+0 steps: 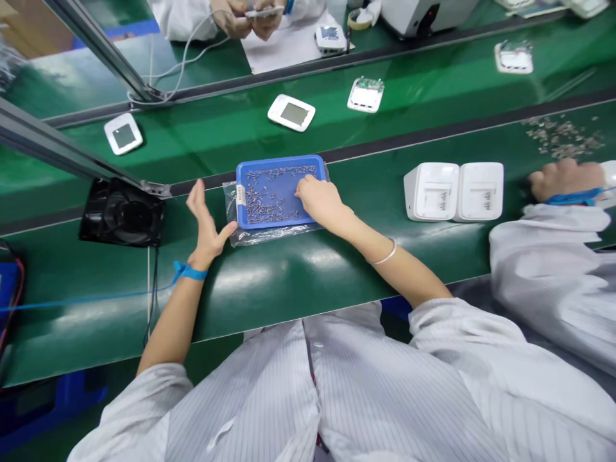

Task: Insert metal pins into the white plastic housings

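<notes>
A shallow blue tray [287, 197] lies on the green bench, with many small metal pieces [262, 205], screw-like in shape, scattered over its floor. Under it is a clear plastic bag [255, 237] whose edges stick out at the left and front. My right hand [320, 200] reaches over the tray's right side, fingertips bent together down at the tray floor; whatever they pinch is hidden. Just left of the tray, my left hand [206, 224] is open, fingers raised and thumb stretched toward the bag's edge. It wears a blue wrist strap [191, 271] with a cord.
A black fan [122, 213] stands left beside a metal post. Two white housings [457, 191] sit to the right, near a co-worker's hand [563, 179] and a pile of small parts [563, 136]. White devices [291, 113] lie on the strip behind; another person's hands [250, 19] work beyond.
</notes>
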Action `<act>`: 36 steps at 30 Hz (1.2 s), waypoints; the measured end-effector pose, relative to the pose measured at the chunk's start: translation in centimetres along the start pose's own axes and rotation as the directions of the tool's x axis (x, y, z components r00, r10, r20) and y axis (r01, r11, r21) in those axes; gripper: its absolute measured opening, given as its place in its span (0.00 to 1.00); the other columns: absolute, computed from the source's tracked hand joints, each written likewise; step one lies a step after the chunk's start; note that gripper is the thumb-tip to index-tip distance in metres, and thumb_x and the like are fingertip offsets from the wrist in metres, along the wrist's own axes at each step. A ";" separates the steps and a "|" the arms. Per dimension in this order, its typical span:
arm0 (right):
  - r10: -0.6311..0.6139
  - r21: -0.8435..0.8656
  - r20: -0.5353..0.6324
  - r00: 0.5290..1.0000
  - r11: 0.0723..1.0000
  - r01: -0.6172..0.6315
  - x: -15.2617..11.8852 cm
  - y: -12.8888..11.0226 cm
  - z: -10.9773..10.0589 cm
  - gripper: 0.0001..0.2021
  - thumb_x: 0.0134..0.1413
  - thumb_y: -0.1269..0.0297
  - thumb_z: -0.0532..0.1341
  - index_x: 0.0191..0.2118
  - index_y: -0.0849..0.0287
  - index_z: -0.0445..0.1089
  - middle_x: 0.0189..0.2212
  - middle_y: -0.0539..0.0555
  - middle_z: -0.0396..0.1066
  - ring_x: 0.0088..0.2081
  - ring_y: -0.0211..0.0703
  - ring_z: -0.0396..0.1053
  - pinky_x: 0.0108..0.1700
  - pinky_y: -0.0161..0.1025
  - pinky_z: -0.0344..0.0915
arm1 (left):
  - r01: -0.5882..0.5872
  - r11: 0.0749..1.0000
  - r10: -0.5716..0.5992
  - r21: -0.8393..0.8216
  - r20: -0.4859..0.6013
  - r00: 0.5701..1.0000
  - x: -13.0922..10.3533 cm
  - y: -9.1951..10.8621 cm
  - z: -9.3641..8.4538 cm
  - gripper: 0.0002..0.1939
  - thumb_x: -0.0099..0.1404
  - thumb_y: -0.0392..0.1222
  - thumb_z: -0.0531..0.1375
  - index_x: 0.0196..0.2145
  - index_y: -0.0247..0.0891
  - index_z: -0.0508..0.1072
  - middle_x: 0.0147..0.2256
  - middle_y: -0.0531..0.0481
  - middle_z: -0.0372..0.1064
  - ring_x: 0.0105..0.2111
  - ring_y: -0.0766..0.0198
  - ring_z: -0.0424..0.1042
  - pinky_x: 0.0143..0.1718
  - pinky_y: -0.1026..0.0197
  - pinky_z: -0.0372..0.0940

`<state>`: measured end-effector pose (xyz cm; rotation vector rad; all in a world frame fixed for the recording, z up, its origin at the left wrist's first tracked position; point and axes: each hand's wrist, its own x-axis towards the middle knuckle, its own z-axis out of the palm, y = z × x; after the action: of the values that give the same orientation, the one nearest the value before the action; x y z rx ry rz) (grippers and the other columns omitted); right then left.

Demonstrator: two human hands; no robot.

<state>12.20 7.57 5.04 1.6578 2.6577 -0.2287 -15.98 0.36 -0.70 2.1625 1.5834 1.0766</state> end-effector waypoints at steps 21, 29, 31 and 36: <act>-0.344 0.156 -0.183 0.921 0.915 0.373 -15.9 1.0 2.6 0.11 0.74 0.70 0.49 0.50 0.64 0.67 0.37 0.52 0.75 0.35 0.38 0.74 0.27 0.37 0.55 | 0.587 0.618 0.113 -0.524 0.798 0.592 -2.5 13.0 8.9 0.23 0.77 0.57 0.47 0.37 0.36 0.71 0.28 0.50 0.73 0.29 0.64 0.75 0.36 0.61 0.70; -0.068 0.343 -0.142 0.987 0.933 0.114 -16.8 0.2 4.1 0.13 0.74 0.64 0.54 0.58 0.59 0.64 0.45 0.52 0.78 0.36 0.39 0.77 0.28 0.36 0.59 | 0.359 0.832 0.092 -0.423 0.743 0.663 -2.1 12.8 8.1 0.21 0.77 0.50 0.48 0.29 0.37 0.66 0.22 0.57 0.65 0.23 0.70 0.65 0.31 0.65 0.58; -0.016 0.380 -0.158 0.987 0.922 0.076 -16.8 0.3 4.6 0.11 0.74 0.61 0.55 0.53 0.58 0.69 0.44 0.51 0.78 0.38 0.39 0.77 0.31 0.36 0.62 | 0.312 0.858 0.098 -0.408 0.726 0.681 -2.2 12.8 8.1 0.20 0.77 0.48 0.48 0.29 0.38 0.65 0.21 0.58 0.64 0.23 0.70 0.64 0.31 0.66 0.58; -0.039 0.506 -0.181 0.983 0.853 0.127 -17.0 0.3 4.5 0.06 0.69 0.63 0.60 0.45 0.57 0.73 0.40 0.48 0.78 0.37 0.37 0.76 0.35 0.34 0.64 | 0.211 0.897 0.142 -0.389 0.705 0.695 -2.4 13.0 8.0 0.20 0.77 0.47 0.47 0.27 0.38 0.63 0.22 0.57 0.63 0.23 0.70 0.62 0.30 0.65 0.56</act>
<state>19.59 -8.03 1.83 1.7398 2.9795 -0.9233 -1.55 -5.03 0.42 1.8566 0.8863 0.3896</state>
